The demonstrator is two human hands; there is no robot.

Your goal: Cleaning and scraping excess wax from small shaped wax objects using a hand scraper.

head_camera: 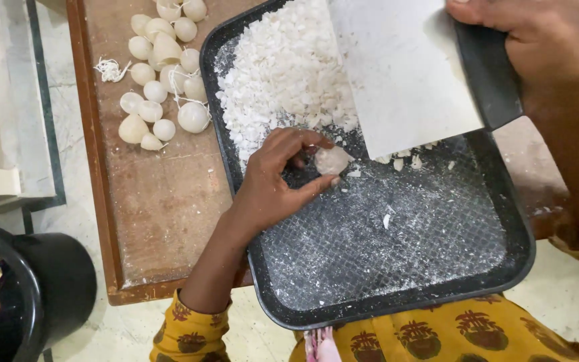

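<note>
My left hand [277,175] pinches a small whitish wax-like lump [332,159] between thumb and fingers, inside a black square tray [397,305]. A heap of white flakes [289,74] fills the tray's far left part. My right hand [537,47] grips the black handle of a wide flat scraper blade [403,74], dusted white, which stands tilted with its edge down among the flakes. The near half of the tray shows only white dust and a few crumbs.
The tray lies on a low brown wooden board [162,201], overhanging its near edge. Several white egg-shaped pieces [162,80] with string wicks sit at the board's far left. A black bucket [41,288] stands on the floor at lower left.
</note>
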